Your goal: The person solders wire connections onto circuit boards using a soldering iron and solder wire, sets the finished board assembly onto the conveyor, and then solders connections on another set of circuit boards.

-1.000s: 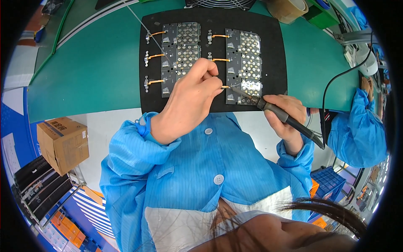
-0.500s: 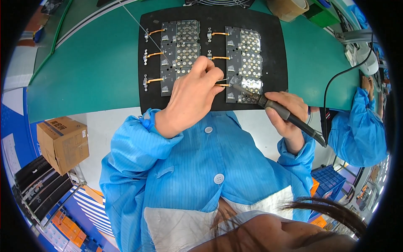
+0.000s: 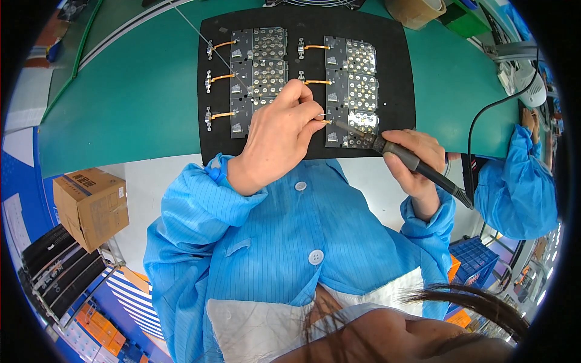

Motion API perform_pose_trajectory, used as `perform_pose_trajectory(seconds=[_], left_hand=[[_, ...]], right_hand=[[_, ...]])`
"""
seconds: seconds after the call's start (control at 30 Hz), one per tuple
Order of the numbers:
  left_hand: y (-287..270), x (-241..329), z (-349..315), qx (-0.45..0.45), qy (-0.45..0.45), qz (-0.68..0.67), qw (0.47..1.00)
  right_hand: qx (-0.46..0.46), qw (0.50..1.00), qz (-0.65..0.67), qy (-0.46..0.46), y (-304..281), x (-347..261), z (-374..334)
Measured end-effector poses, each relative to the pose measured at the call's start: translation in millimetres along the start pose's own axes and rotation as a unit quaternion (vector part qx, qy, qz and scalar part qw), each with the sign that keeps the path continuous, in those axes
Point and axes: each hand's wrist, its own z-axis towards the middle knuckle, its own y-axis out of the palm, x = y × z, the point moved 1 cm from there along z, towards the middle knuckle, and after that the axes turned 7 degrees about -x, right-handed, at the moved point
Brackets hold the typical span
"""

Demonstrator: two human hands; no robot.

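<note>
My left hand (image 3: 275, 133) is over the middle of a black mat (image 3: 308, 142), its thumb and fingers pinched on a thin solder wire (image 3: 325, 114). The wire's end points at the nearest circuit board (image 3: 337, 128) of the right column. An orange ribbon tab (image 3: 325, 122) shows at that board's left edge, mostly hidden under my fingers. In my right hand (image 3: 419, 158), a soldering iron (image 3: 404, 156) slants across the board, its tip close to the ribbon's end; I cannot tell if it touches.
Other boards (image 3: 266, 43) lie in two columns, with orange ribbons and metal connectors (image 3: 209, 81) on their left. A tape roll (image 3: 417, 11) and green box (image 3: 463, 21) stand at the back right. The iron's cable (image 3: 469, 127) loops on the right. Another person's blue sleeve (image 3: 514, 187) is beyond.
My left hand has shifted very slightly down and right. The whitish haze by the iron's tip has thinned. The iron stays almost in place.
</note>
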Motion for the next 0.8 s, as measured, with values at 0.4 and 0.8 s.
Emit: perform_pose_trajectory(seconds=[0.4, 0.8], left_hand=[[-0.5, 2.0, -0.9, -0.005, -0.008, -0.008, 1.000], [-0.2, 2.6, -1.4, -0.003, -0.011, 0.000, 1.000]], right_hand=[[-0.004, 1.000, 0.017, 0.000, -0.7, 0.9, -0.8], [-0.004, 1.000, 0.028, 0.001, -1.6, 1.6, -0.3]])
